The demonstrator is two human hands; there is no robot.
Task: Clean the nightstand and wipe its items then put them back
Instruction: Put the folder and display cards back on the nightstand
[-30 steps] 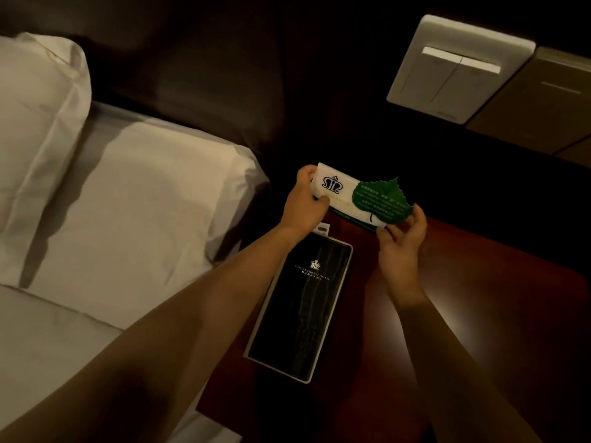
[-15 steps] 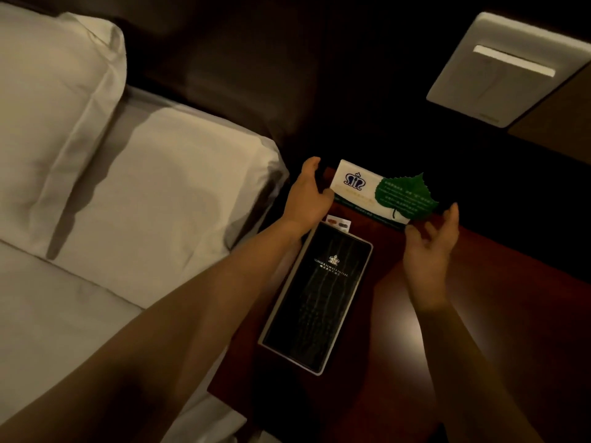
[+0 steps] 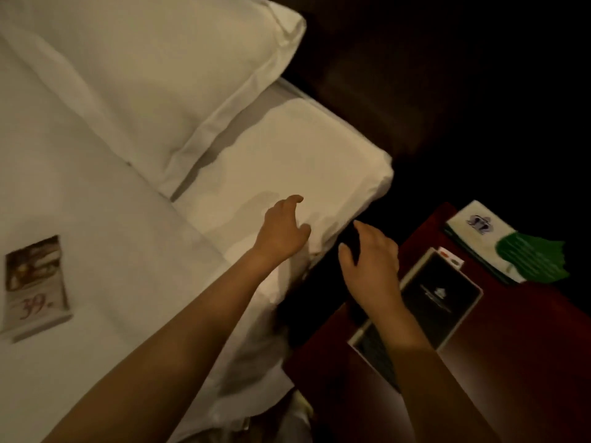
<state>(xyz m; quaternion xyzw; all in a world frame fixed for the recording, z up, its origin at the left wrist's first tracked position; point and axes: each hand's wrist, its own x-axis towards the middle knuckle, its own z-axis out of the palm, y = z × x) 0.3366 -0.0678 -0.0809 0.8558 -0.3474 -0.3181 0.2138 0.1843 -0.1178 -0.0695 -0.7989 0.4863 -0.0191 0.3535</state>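
Observation:
The dark red nightstand (image 3: 511,353) fills the lower right. On it lies a black folder with a pale border (image 3: 444,295), with a small white tab (image 3: 449,254) at its far end. Beyond it, at the back, rests a white card with a crest and a green leaf-shaped card (image 3: 508,249). My left hand (image 3: 283,231) hovers over the bed's corner, fingers apart, holding nothing. My right hand (image 3: 371,260) is over the gap between bed and nightstand, fingers spread and empty; its forearm covers the folder's near left part.
A white bed (image 3: 134,251) with two pillows (image 3: 153,78) takes up the left. A small printed booklet with red writing (image 3: 33,287) lies on the sheet at far left. The dark headboard and wall are behind.
Both hands have let go of the crest card and leaf, which now lie on the nightstand. The hands and the view have swung left towards the bed.

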